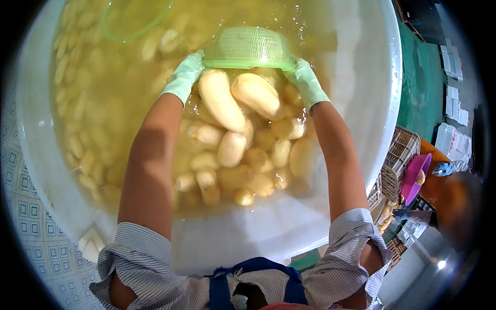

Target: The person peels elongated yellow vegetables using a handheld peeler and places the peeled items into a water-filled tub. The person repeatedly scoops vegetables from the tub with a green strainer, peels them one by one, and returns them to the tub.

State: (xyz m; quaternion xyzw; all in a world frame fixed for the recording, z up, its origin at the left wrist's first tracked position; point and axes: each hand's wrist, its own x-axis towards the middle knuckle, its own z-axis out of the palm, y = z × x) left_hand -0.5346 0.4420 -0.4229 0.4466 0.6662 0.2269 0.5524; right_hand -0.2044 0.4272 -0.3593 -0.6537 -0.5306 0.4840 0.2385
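Note:
My left hand [190, 73], in a pale green rubber glove, grips the left end of a green plastic basket [250, 46]. The basket's right end is in my right hand [304, 79], gloved the same way. It is tipped on its side, its rim facing me. Right below the rim lie two large pale lotus root segments [221, 100] [257, 96]. More lotus root segments [231, 149] are heaped between my forearms, partly under cloudy yellowish water [128, 89]. Most of my fingers are hidden behind the rim.
A large white tub [364, 77] holds the water and many submerged roots. A green ring-shaped rim [128, 38] shows at upper left. At right, beyond the tub, are wicker-like crates [401, 151], a purple basin [416, 178], white boxes [445, 139] and another person [459, 205] in gloves.

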